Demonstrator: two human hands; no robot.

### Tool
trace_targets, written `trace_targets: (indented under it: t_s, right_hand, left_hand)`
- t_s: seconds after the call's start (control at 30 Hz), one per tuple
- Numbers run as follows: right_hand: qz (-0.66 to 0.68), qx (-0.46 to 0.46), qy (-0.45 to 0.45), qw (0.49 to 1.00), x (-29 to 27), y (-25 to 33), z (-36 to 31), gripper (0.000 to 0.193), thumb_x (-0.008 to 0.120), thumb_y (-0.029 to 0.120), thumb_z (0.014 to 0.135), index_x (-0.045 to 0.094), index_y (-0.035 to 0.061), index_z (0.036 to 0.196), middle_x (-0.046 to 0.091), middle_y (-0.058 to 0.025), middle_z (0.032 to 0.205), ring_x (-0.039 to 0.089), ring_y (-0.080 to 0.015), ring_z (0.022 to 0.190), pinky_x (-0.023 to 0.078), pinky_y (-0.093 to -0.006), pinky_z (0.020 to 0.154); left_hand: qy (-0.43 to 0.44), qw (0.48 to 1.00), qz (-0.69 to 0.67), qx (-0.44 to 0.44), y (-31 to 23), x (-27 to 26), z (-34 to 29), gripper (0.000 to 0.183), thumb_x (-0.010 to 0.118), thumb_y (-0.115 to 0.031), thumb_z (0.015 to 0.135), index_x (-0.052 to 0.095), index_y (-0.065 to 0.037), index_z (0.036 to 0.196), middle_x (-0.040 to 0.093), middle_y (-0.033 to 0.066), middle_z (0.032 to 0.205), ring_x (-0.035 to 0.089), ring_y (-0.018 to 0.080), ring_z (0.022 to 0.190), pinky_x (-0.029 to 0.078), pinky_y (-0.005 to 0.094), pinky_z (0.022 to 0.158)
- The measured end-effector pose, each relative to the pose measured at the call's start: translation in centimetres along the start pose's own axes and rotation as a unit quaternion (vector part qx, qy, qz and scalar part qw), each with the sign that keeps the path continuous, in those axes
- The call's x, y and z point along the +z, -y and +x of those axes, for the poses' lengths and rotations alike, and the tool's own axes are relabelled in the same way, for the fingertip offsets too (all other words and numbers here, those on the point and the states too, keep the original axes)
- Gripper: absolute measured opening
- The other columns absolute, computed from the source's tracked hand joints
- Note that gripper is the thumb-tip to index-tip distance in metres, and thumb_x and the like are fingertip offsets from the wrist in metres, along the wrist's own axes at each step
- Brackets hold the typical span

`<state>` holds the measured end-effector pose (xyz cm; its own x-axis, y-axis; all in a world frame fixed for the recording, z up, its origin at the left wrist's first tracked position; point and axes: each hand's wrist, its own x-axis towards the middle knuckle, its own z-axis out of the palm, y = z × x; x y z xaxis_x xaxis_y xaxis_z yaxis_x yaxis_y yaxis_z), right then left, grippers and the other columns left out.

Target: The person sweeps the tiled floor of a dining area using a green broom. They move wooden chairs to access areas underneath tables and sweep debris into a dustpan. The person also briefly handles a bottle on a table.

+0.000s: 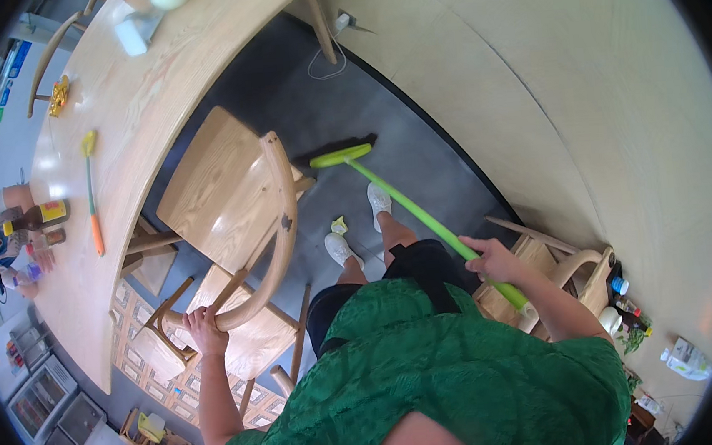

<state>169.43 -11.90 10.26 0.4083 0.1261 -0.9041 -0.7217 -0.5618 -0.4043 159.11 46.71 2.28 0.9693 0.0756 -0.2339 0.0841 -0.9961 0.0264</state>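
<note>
A bright green broom (409, 206) slants across in front of me, and my right hand (493, 260) is wrapped round its upper handle. Its dark bristles rest on the grey floor beyond my shoes. My left hand (206, 330) grips the curved back rail of a light wooden chair (218, 187) at the table's side. On the floor beside my left shoe lies a small crumpled yellow-green scrap (339, 225).
Along the left runs a long wooden table (141, 97), bearing a dark bottle (46, 215) and an orange-handled tool (92, 193). A person (7, 246) is at its far side. A pale wall (519, 67) bounds the right; another wooden chair (591, 283) stands by it.
</note>
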Motion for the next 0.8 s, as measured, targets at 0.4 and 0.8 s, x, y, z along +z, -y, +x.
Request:
trace_targets:
  t_s: [0.4, 0.8]
  right_hand:
    - [0.264, 0.032, -0.054, 0.963, -4.3, 1.3, -11.0, 0.050, 0.053, 0.005, 0.073, 0.047, 0.0063, 0.122, 0.055, -0.0037, 0.066, 0.051, -0.0108, 0.045, 0.040, -0.0218, 0.035]
    - [0.631, -0.193, -0.197, 0.725, -26.2, -6.0, 4.7, 0.040, 0.040, 0.035, 0.087, 0.045, -0.0013, 0.105, 0.053, -0.0182, 0.080, 0.057, -0.0302, 0.066, 0.051, -0.0366, 0.056]
  left_hand:
    - [-0.016, 0.999, -0.025, 0.015, 0.7, 0.7, -0.6, 0.036, 0.056, -0.001, 0.058, 0.059, -0.011, 0.092, 0.054, 0.0077, 0.091, 0.047, 0.0280, 0.096, 0.024, 0.0458, 0.098]
    - [0.040, 0.994, 0.046, -0.092, -1.0, -0.1, -0.9, 0.044, 0.056, 0.001, 0.065, 0.051, -0.010, 0.107, 0.043, 0.0130, 0.117, 0.034, 0.0295, 0.116, 0.022, 0.0493, 0.096]
